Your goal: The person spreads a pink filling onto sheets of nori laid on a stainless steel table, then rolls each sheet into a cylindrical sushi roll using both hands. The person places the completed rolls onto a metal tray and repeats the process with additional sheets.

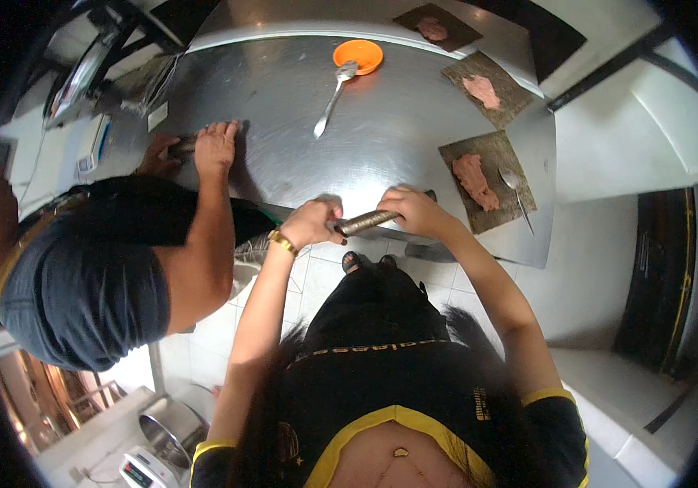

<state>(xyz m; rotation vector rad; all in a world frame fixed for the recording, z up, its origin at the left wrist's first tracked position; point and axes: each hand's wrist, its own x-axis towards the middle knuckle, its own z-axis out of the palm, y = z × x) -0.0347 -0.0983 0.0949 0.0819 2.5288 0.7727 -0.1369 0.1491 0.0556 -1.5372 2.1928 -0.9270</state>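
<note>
A dark seaweed roll [370, 221] lies at the near edge of the steel table, between my two hands. My left hand [310, 221], with a gold watch on the wrist, is closed at the roll's left end. Around its right part my right hand [418, 211] has its fingers wrapped. Just right of that hand is a seaweed sheet [502, 146] bearing pink paste [474, 180], and a metal spoon [515, 193] lies over its right side. Another seaweed sheet [508, 75] with pink paste lies farther back.
A third sheet with paste [433, 29] rests at the far right. An orange bowl [364, 55] and a spoon [334, 102] are on the steel table [276, 98]. To my left, a co-worker's hands [215, 148] hold a similar dark roll. A white scale [93, 143] stands beyond them.
</note>
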